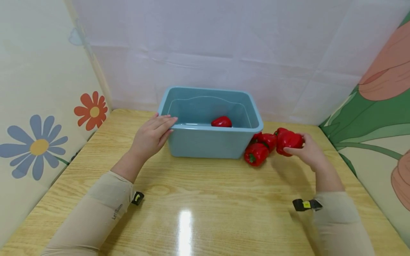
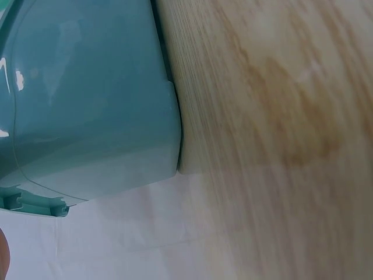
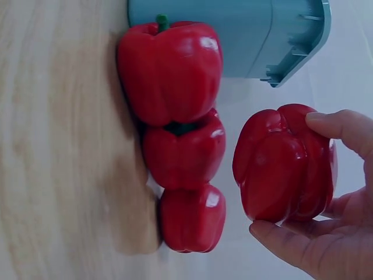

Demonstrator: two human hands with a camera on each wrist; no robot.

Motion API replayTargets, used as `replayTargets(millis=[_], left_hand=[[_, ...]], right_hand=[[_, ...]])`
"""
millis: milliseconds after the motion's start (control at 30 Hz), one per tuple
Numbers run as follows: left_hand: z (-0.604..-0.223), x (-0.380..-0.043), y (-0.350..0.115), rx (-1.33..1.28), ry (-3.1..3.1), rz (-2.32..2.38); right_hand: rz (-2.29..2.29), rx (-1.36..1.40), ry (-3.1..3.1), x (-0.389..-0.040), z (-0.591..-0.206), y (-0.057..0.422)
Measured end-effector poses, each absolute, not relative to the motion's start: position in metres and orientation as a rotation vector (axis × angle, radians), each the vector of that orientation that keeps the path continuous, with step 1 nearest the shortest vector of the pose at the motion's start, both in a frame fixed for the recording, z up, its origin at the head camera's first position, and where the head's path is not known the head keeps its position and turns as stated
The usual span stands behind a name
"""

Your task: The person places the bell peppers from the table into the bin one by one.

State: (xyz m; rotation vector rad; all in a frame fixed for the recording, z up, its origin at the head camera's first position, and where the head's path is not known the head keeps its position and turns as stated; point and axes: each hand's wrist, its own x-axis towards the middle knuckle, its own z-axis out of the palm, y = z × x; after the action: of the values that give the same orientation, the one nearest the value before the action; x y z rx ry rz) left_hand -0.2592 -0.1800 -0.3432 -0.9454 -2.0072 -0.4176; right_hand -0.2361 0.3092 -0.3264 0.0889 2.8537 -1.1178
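Note:
My right hand (image 1: 309, 151) holds a shiny red bell pepper (image 3: 285, 166) between thumb and fingers, raised off the table. In the right wrist view, more red bell peppers (image 3: 169, 70) lie in a row beside the held one, and green stems show on some. The nearest pepper (image 1: 256, 153) sits against the right end of a blue plastic bin (image 1: 205, 142). Inside the bin lies one red pepper (image 1: 221, 122), partly hidden by the front wall. My left hand (image 1: 150, 137) rests with straight fingers over the rim at the bin's front left corner.
Bin and peppers stand toward the back of a wood-grain table (image 1: 217, 192). A white sheet (image 1: 205, 49) hangs close behind the bin. Flower-patterned panels (image 1: 38, 145) border both sides. Each sleeve carries a black strap (image 1: 306, 205) at the wrist.

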Motion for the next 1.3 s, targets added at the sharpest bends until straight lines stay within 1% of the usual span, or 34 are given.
replayTargets(millis=[533,767,1300], left_hand=[[-0.343,-0.260,-0.181,-0.946,-2.006,-0.422],[-0.344,-0.261,-0.181,-0.944,-2.003,-0.420],[-0.344,-0.260,-0.181,-0.946,-1.996,-0.422]], right_hand=[[-1.058,0.043,2.919,-0.241,-0.304,0.303],[-1.102,-0.013,2.928,-0.241,-0.293,0.297],[-1.010,0.025,2.967,-0.244,-0.271,0.287]])
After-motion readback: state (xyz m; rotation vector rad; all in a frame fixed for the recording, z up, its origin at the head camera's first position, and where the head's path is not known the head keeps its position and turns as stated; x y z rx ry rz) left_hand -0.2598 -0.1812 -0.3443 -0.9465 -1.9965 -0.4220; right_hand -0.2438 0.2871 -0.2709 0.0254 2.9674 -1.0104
